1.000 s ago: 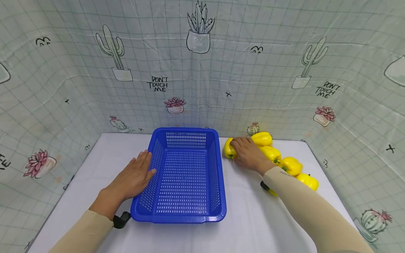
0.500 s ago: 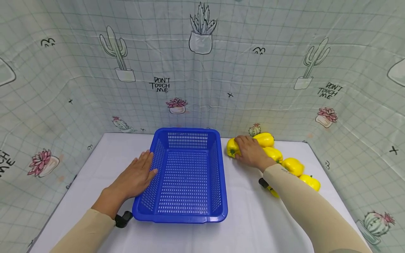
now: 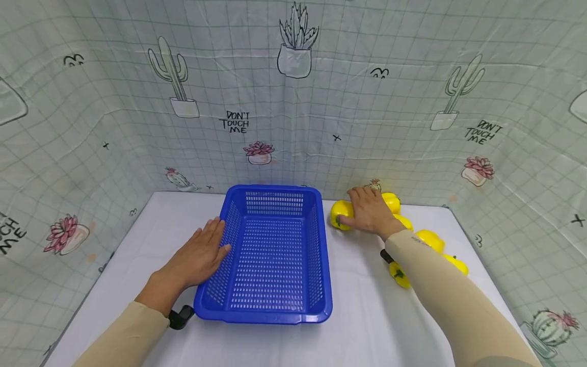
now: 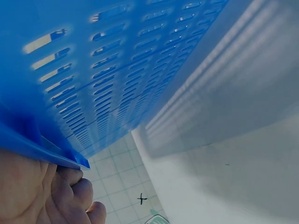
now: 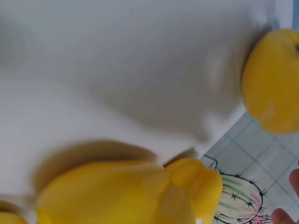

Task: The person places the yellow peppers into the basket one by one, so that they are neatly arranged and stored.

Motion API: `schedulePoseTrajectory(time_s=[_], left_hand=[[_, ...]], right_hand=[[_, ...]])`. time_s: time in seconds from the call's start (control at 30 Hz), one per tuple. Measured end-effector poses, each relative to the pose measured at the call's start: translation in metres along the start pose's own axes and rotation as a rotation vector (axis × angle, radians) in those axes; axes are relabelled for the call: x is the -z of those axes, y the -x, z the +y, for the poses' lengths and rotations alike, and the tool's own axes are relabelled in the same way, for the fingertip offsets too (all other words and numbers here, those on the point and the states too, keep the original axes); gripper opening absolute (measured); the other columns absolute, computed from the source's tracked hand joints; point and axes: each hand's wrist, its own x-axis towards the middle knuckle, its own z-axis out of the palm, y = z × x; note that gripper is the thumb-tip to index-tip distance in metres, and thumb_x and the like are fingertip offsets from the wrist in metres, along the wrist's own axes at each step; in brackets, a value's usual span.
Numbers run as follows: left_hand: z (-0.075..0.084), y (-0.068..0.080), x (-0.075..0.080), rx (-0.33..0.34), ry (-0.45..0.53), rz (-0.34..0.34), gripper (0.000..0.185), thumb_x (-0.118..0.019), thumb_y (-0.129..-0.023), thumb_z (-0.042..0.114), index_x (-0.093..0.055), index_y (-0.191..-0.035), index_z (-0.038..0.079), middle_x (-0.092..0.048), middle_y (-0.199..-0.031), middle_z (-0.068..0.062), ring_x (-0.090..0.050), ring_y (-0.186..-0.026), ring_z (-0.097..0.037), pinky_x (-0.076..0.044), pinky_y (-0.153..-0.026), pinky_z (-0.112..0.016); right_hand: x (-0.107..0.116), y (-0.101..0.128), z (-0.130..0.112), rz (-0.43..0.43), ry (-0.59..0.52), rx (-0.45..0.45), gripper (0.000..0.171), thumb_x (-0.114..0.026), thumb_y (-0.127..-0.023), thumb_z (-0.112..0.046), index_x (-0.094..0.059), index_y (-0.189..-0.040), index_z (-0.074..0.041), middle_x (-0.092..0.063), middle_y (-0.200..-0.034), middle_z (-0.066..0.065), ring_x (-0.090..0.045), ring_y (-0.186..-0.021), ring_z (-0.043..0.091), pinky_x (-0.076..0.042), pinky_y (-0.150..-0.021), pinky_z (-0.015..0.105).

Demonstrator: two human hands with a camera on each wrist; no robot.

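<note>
Your right hand [image 3: 369, 214] curls its grip over a yellow bell pepper [image 3: 341, 214]; your left hand [image 3: 197, 257] lies flat, fingers straight, against the blue perforated plastic basket [image 3: 268, 262].

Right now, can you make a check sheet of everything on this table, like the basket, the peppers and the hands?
Surface: white table, bare cloth in front.
Job's things: empty blue basket; yellow pepper beside it, on the table.
Clutter: more yellow peppers in a row along the right.
Grippers: left hand flat against the basket's left wall; right hand grips the yellow pepper.
Cables: nothing seen; black wrist mounts only.
Surroundings: cactus-print curtain on three sides.
</note>
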Motion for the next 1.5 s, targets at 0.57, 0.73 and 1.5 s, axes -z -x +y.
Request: schedulePoseTrajectory(time_s=[0.57,0.73,1.5], left_hand=[[0.002,-0.003,-0.002,-0.008,-0.015,-0.011,0.069,-0.042,-0.113,0.03,-0.02,-0.162,-0.013,-0.02,-0.171,-0.032,-0.019,-0.16,-0.049,-0.018,-0.13,-0.062],[0.002,-0.002,0.0,-0.006,-0.012,-0.006,0.068,-0.042,-0.113,0.03,-0.02,-0.162,-0.013,-0.02,-0.17,-0.032,-0.019,-0.159,-0.049,-0.019,-0.13,-0.062],[-0.002,-0.001,-0.002,0.0,0.006,0.006,0.068,-0.042,-0.113,0.03,-0.022,-0.161,-0.014,-0.021,-0.17,-0.032,-0.02,-0.159,-0.049,-0.02,-0.129,-0.063]], right_hand=[[-0.014,0.004,-0.002,-0.1,0.042,-0.037,0.087,-0.042,-0.103,-0.068,-0.045,-0.151,0.005,-0.054,-0.15,0.027,-0.045,-0.143,0.046,-0.027,-0.121,0.073],[-0.012,0.012,-0.01,-0.106,0.019,-0.021,0.089,-0.049,-0.102,-0.067,-0.04,-0.153,0.005,-0.054,-0.149,0.028,-0.044,-0.143,0.047,-0.033,-0.118,0.07],[-0.018,0.036,-0.025,0.105,0.034,0.083,0.098,-0.092,-0.079,-0.043,-0.041,-0.144,0.009,-0.055,-0.136,0.031,-0.052,-0.131,0.049,-0.046,-0.114,0.061]])
